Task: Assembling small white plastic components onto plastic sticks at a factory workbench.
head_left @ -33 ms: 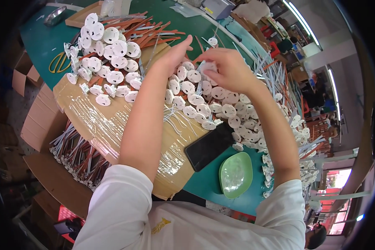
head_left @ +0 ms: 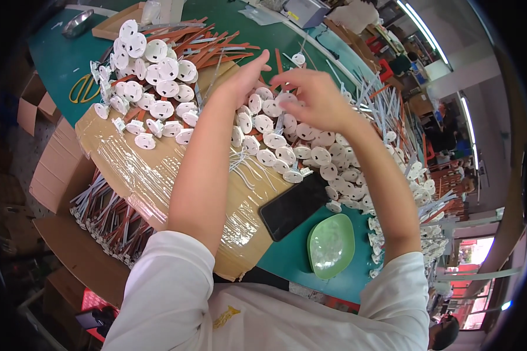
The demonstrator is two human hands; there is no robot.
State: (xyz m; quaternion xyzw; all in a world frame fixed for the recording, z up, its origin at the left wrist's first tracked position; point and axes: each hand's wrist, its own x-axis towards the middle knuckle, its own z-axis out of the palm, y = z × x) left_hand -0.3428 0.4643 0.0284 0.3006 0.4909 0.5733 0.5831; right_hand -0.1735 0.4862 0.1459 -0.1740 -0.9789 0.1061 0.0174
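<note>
My left hand [head_left: 246, 82] lies along the left side of a cluster of white round plastic discs with small slots [head_left: 272, 107]. Its visible fingers are stretched out; the others are partly hidden by the hand itself. From the right, my right hand [head_left: 319, 96] reaches over the same cluster, fingers curved and apart from the thumb. A slightly blurred white disc [head_left: 286, 98] shows between thumb and fingers, without a clear grip on it. Grey and orange flat strips run out from the discs. Thin white wires [head_left: 243, 167] lie on the tape-covered cardboard [head_left: 140, 169] below.
Another pile of discs [head_left: 158, 73] with orange strips [head_left: 216, 44] is at left, near yellow-handled scissors [head_left: 85, 89]. A black phone [head_left: 294, 206] and a green bowl [head_left: 332, 245] are close to me. More discs [head_left: 351, 175] spread rightward. A metal bowl [head_left: 77, 23] sits at far left.
My right hand has shifted slightly left, and its thumb and fingers have moved apart around the white disc. My left hand stays almost in place.
</note>
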